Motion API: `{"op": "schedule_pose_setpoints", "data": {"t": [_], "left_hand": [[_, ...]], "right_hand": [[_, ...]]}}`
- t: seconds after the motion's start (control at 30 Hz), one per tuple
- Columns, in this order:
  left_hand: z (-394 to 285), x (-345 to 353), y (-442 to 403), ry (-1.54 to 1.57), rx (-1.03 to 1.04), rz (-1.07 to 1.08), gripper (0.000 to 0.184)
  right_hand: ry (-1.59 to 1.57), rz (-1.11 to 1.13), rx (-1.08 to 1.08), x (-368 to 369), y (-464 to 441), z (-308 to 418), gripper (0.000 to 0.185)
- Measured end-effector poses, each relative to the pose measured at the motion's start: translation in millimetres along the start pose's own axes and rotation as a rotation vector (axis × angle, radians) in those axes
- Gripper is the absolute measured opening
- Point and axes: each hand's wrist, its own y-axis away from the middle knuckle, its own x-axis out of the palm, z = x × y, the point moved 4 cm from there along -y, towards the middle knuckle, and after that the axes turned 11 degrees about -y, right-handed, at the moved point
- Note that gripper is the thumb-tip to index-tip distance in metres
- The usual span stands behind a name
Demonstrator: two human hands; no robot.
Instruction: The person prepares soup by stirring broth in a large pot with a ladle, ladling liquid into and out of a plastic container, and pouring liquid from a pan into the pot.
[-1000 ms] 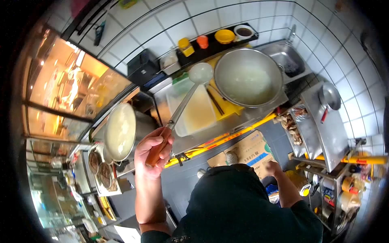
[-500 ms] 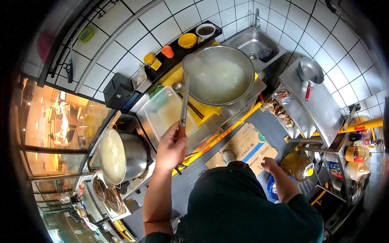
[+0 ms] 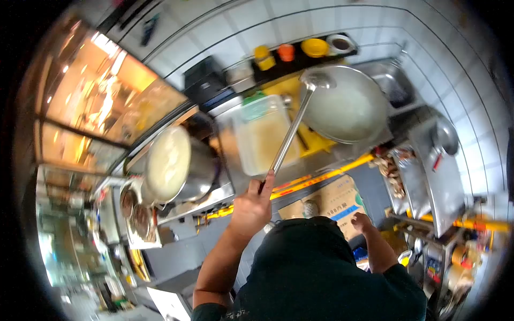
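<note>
1. While our left hand [image 3: 251,211] is wrapped round the end of the ladle [image 3: 292,131], forefinger laid along its shaft, the scoop end lies over the upper left rim of the large bowl [image 3: 375,83]; blur leaves us unable to tell whether scoop and rim touch, or whether the scoop carries liquid.
2. For good handling, we judge it best to hold the scoop level and inside the rim, so that drips fall into the bowl; a steady wrist matters, since so long a shaft probably enlarges every small turn.
3. Our right hand [image 3: 364,222] hangs near the cardboard [image 3: 334,192], well apart from the ladle; its fingers seem curled, though we cannot tell whether they pinch anything.
4. We note three wide containers; the large bowl holds cloudy, pale liquid; the plastic tub [image 3: 242,142] beside it has pale yellowish contents; the deep pot [image 3: 201,166], farther left, shows creamy contents with whiter patches.
5. Along the black shelf [image 3: 297,65] we see smaller vessels; among them, a white bowl [image 3: 338,52] contains something dark.
</note>
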Motion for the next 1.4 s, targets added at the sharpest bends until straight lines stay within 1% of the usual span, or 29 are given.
{"op": "schedule_pose_setpoints", "data": {"t": [0.03,0.1,0.13,0.17,0.23,0.27,0.3,0.33,0.43,0.47,0.53,0.63,0.7,0.83,0.87,0.93,0.97,1.07,1.13,1.17,1.27,1.37,1.4], "left_hand": [[11.8,-7.5,12.5,0.011,-0.078,-0.026,0.066],[38.1,-24.6,38.3,0.028,-0.238,-0.088,0.065],[52.8,-32.0,53.5,0.088,-0.329,-0.157,0.063],[65.7,-45.7,65.4,0.099,-0.402,-0.180,0.060],[93.4,-64.2,92.3,0.214,-0.607,-0.215,0.058],[108.8,-70.9,106.1,0.249,-0.678,-0.233,0.057],[127.3,-67.1,126.2,0.411,-0.833,-0.243,0.058],[145.4,-67.0,144.2,0.497,-0.926,-0.261,0.059],[179.6,-81.8,174.5,0.733,-1.199,-0.314,0.060],[192.1,-81.6,183.2,0.719,-1.201,-0.375,0.058],[210.1,-86.4,196.2,0.763,-1.267,-0.395,0.059],[230.4,-88.5,204.5,0.876,-1.317,-0.453,0.054],[243.8,-83.5,210.4,0.972,-1.335,-0.481,0.052],[261.2,-74.4,210.2,1.015,-1.280,-0.343,0.053],[261.0,-73.4,208.8,1.030,-1.298,-0.344,0.049],[262.2,-73.0,205.5,1.094,-1.309,-0.349,0.049],[262.1,-72.8,204.2,1.127,-1.313,-0.351,0.049],[256.4,-78.9,195.8,1.304,-1.296,-0.359,0.041],[255.3,-80.7,193.4,1.438,-1.299,-0.392,0.034],[255.2,-81.0,193.2,1.505,-1.300,-0.409,0.030],[260.1,-76.4,197.8,1.833,-1.252,-0.468,0.024],[257.1,-81.5,195.7,1.980,-1.149,-0.481,0.022],[253.8,-85.2,193.4,1.957,-1.152,-0.538,0.029]], "right_hand": [[0.001,-0.018,-0.027,-5.5,-3.5,10.9,0.033],[0.123,0.049,-0.129,4.9,-24.7,5.2,0.034],[0.079,0.098,0.055,-5.9,-20.4,28.0,0.035],[0.129,0.018,-0.095,-5.2,-24.4,33.8,0.034],[0.080,0.046,-0.079,-7.7,-28.3,54.7,0.033],[0.092,0.101,-0.046,-10.0,-30.4,65.8,0.035],[0.102,0.153,-0.007,-13.2,-31.3,77.5,0.038],[0.112,0.201,0.037,-12.9,-31.8,86.2,0.041],[0.132,0.197,0.013,-12.3,-35.3,113.2,0.039],[0.115,0.202,0.019,-11.6,-36.0,120.0,0.039],[0.081,0.215,0.030,-10.3,-37.7,129.7,0.038],[0.088,0.112,-0.120,-4.0,-39.0,138.1,0.034],[0.116,0.123,-0.111,2.2,-40.0,136.3,0.034],[0.103,0.147,-0.082,13.1,-38.8,136.9,0.035],[0.118,0.169,-0.059,15.7,-38.3,136.2,0.037],[0.146,0.210,-0.008,15.6,-30.5,144.0,0.041],[0.147,0.208,-0.015,14.4,-25.4,148.2,0.040],[0.136,0.177,-0.039,15.0,-19.0,146.4,0.037],[0.115,0.127,-0.058,18.1,-20.0,133.9,0.034],[0.137,0.142,-0.068,20.0,-21.3,127.5,0.033],[0.182,0.174,-0.072,22.9,-25.5,113.1,0.033],[0.166,0.186,-0.024,15.2,-21.1,120.6,0.034],[0.150,0.195,-0.012,13.0,-20.1,121.5,0.035]]}}
